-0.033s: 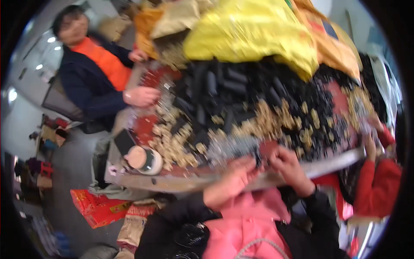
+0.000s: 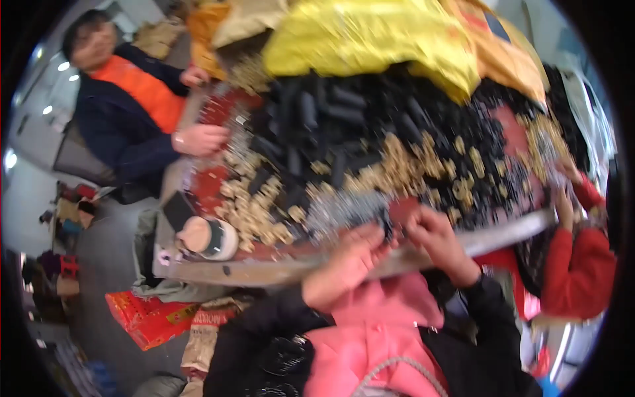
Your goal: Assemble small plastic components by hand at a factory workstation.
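Observation:
Close together at the table's near edge, both my hands are slightly blurred. My left hand point(image 2: 350, 258) is closed around a small dark piece point(image 2: 386, 226) at its fingertips; its exact kind is too blurred to tell. Just to its right, my right hand point(image 2: 433, 237) is pinched, and whatever lies in its fingers is hidden. Beyond my left fingers spreads a heap of small clear, shiny pieces point(image 2: 337, 210). Tan curled pieces point(image 2: 390, 165) lie behind it, and black cylinders point(image 2: 307, 109) are piled farther back.
A lidded jar point(image 2: 221, 239) and a dark flat rectangle point(image 2: 178, 210) stand at the table's left corner. Yellow sacking point(image 2: 370, 40) covers the far side. A co-worker in an orange top point(image 2: 149, 96) sits at the left; another person's red sleeve point(image 2: 579, 268) is at the right.
The whole view has shifted a little, so the table and its contents sit slightly higher and farther left in the picture. My hands keep nearly the same pose.

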Motion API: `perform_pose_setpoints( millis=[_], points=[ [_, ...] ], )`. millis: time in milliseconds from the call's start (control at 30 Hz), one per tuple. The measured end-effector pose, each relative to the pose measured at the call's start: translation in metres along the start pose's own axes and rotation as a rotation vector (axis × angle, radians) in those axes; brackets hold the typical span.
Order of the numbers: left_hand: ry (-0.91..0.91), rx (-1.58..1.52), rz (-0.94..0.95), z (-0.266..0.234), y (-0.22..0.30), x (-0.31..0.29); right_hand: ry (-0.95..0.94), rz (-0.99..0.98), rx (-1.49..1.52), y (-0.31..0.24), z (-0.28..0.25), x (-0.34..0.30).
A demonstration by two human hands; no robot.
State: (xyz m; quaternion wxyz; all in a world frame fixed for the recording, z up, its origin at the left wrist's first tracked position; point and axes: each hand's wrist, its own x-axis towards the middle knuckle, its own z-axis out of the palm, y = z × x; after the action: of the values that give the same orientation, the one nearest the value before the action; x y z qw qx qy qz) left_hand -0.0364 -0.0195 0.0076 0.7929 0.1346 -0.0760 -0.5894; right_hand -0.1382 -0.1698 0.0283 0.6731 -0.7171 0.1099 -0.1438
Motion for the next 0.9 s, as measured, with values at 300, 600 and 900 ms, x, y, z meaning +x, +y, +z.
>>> perform_pose_setpoints(
  millis=[300, 600, 900],
  points=[
    [0.334, 0.162, -0.140, -0.008, 0.002, 0.008, 0.018, 0.147, 0.280, 0.003, 0.003, 0.004],
    [0.273, 0.239, -0.210, -0.009, -0.004, 0.001, 0.009, -0.057, -0.124, 0.008, 0.008, -0.009],
    [0.279, 0.286, -0.209, -0.009, -0.004, 0.001, 0.042, -0.367, -0.461, 0.006, 0.008, -0.008]
  ],
)
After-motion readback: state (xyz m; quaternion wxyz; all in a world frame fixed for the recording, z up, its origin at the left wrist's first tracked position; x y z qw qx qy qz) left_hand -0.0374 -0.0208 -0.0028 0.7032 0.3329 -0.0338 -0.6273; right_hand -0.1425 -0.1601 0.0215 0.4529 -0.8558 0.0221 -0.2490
